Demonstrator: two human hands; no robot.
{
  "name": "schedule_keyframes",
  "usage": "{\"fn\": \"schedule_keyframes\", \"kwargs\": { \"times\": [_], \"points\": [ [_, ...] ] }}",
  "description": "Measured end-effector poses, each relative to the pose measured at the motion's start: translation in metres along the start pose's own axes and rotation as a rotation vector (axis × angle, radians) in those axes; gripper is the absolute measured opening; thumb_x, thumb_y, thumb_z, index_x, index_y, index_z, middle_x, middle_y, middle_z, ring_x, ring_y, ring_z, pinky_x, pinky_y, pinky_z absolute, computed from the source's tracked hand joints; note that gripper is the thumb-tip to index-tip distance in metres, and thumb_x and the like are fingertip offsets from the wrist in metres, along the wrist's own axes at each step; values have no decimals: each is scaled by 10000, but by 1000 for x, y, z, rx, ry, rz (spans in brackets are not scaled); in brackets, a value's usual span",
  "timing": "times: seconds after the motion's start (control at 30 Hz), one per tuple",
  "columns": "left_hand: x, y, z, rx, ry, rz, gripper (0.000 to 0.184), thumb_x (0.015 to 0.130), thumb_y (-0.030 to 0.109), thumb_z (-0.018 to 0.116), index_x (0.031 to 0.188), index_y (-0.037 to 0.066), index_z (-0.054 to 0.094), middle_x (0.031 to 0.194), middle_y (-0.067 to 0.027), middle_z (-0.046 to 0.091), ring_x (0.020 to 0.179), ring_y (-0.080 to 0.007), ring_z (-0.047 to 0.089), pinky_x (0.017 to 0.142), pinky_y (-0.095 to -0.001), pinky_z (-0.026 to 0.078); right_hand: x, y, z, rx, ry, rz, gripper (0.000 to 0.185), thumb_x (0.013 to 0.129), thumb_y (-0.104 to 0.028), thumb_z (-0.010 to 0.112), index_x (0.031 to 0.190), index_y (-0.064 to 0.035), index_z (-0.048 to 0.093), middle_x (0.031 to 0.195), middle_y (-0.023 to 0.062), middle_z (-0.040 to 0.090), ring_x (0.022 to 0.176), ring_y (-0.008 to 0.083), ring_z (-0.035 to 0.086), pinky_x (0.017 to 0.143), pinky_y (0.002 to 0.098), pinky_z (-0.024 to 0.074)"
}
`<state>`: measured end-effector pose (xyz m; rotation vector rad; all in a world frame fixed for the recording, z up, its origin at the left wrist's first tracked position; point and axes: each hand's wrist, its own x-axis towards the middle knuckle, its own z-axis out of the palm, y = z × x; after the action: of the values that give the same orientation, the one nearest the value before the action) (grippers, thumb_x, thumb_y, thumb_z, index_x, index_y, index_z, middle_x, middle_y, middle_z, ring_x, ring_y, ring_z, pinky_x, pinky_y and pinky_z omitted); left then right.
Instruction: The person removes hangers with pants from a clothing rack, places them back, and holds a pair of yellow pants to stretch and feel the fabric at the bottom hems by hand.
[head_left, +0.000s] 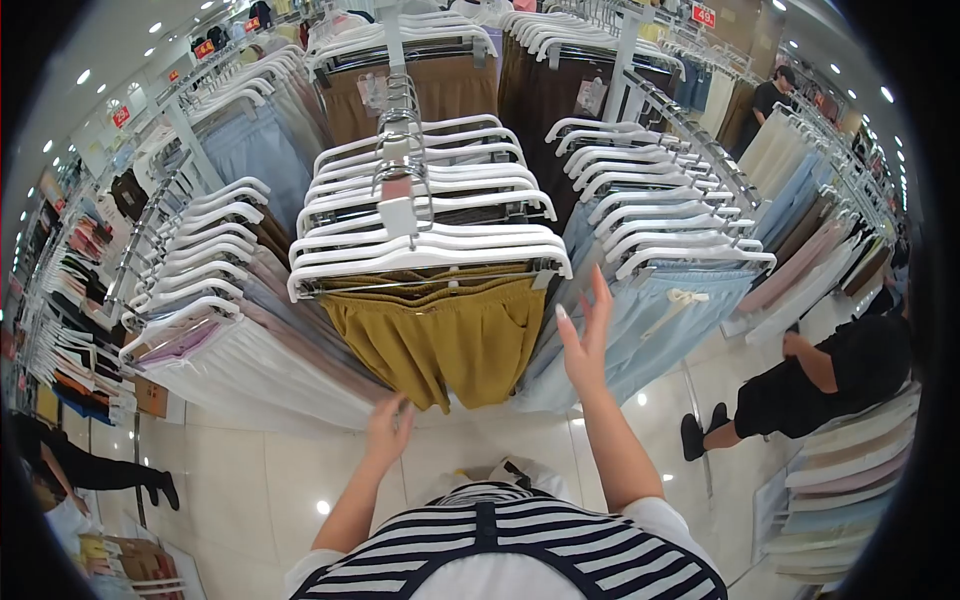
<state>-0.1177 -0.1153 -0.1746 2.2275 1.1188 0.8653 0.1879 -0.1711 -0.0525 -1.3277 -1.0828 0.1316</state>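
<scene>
Mustard shorts (pixel 435 330), centre. White trousers (pixel 262 362), 8 o'clock; blue trousers (pixel 655 325), 3; bystander (pixel 830 375) beyond. "29" sign (pixel 121 117), 10; "49" sign (pixel 703 15), 1. Right hand (pixel 588 345): fingers spread, empty. Left hand (pixel 386 435): blurred, grip unclear.

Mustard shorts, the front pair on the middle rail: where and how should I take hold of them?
Probably by the right end of their white hanger, from the front right with the open right hand. The mustard shorts hang slack below it, while the stiff hanger end juts past the waistband, with nothing hanging in front.
</scene>
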Motion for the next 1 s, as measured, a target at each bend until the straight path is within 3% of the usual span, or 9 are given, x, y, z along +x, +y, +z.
{"fn": "schedule_keyframes", "kwargs": {
  "times": [0.17, 0.37, 0.53, 0.6, 0.63, 0.77, 0.9, 0.93, 1.0],
  "points": [
    [105, 119, -36, 49, 305, 432, 325, 757, 70, 572, 1074, 1, 547, 1127, -156, 525, 1067, -299, 482, 923, -375, 355, 45, 20, 0, 398, -293, 49, 654, 852, -168, 486, 1381, -73, 114, 1388, 130, 222, 1295, 232, 199, 1040, 367, 167],
    [154, 134, -27, 406, 185, 426, 484, 727, 278, 651, 1097, -5, 519, 1083, -167, 532, 1038, -325, 470, 938, -439, 299, 58, 30, -3, 436, -413, 190, 535, 809, -134, 572, 1280, -41, 338, 1112, 56, 428, 1021, 138, 456, 891, 274, 362],
    [145, 147, -38, 495, 148, 420, 575, 632, 387, 712, 1035, 7, 556, 981, -135, 567, 935, -298, 502, 876, -412, 321, 66, 37, -20, 623, -702, 240, 470, 833, -251, 527, 1223, -12, 420, 1042, 53, 487, 1029, 151, 460, 900, 286, 351],
    [134, 148, -42, 408, 88, 424, 550, 619, 393, 721, 998, 20, 579, 872, -94, 577, 834, -263, 516, 815, -381, 334, 71, 46, -19, 938, -645, 392, 448, 895, -334, 423, 1219, -24, 425, 1071, 54, 499, 1046, 155, 456, 909, 297, 343],
    [130, 147, -41, 428, 136, 467, 530, 605, 396, 729, 966, 32, 593, 793, -62, 566, 761, -234, 514, 754, -358, 332, 74, 54, -8, 746, -455, 362, 442, 928, -376, 333, 1197, -42, 443, 1129, 59, 497, 1064, 152, 450, 906, 296, 343],
    [118, 154, -40, 474, 93, 374, 521, 595, 402, 734, 936, 33, 595, 812, -69, 573, 770, -224, 522, 717, -350, 322, 88, 73, 29, 541, -410, 339, 351, 883, -152, 503, 1197, -28, 405, 1168, 69, 477, 1071, 139, 439, 915, 282, 348],
    [119, 150, -35, 416, 150, 434, 535, 596, 416, 731, 942, 31, 593, 846, -67, 571, 801, -221, 522, 723, -349, 316, 90, 56, 47, 824, -618, 770, 167, 839, -168, 573, 936, -33, 589, 797, -4, 595, 709, 88, 562, 651, 233, 470],
    [120, 150, -35, 414, 149, 435, 535, 596, 416, 731, 942, 31, 593, 846, -67, 571, 801, -221, 522, 723, -349, 316, 83, 51, 48, 827, -659, 584, 130, 834, -155, 569, 887, -39, 594, 804, 1, 594, 716, 76, 561, 654, 219, 475],
    [122, 149, -34, 402, 167, 446, 541, 605, 416, 730, 952, 25, 591, 857, -72, 570, 821, -227, 517, 735, -353, 313, 81, 36, 43, 1202, -557, 1059, 140, 837, -154, 560, 883, -26, 594, 827, 13, 597, 720, 80, 561, 664, 208, 474]
  ]
}}
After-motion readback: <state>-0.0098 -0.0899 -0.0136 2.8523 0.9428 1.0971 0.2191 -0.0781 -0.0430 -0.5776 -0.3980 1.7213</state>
